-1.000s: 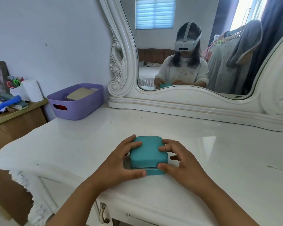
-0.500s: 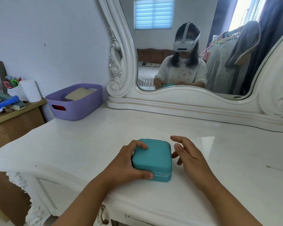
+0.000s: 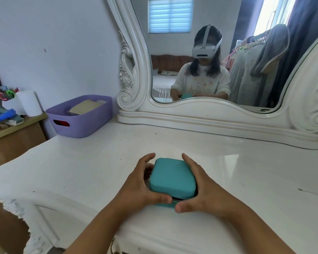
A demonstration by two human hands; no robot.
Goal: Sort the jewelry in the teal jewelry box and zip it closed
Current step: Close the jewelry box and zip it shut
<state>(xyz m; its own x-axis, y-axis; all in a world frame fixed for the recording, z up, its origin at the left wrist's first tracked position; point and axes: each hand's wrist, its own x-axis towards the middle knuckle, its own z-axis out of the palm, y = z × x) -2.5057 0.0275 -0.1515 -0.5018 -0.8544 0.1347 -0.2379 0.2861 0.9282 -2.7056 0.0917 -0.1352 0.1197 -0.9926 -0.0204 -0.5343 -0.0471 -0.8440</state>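
Observation:
A teal jewelry box (image 3: 172, 177) lies near the front edge of the white dressing table (image 3: 92, 165). Its lid is raised a crack at the front, where a dark gap shows above the base. My left hand (image 3: 141, 187) wraps the box's left side, thumb on the front corner. My right hand (image 3: 202, 189) grips the right side, thumb at the front under the lid edge. No jewelry shows; the inside is hidden.
A large ornate mirror (image 3: 218, 116) stands along the back of the table. A purple plastic bin (image 3: 81, 116) sits at the back left. Further left, a wooden cabinet (image 3: 15, 136) carries a paper roll, scissors and clutter.
My right hand, off the box half a second ago, has come back onto its right side. The lid's front edge now stands slightly lifted. The left hand kept its hold.

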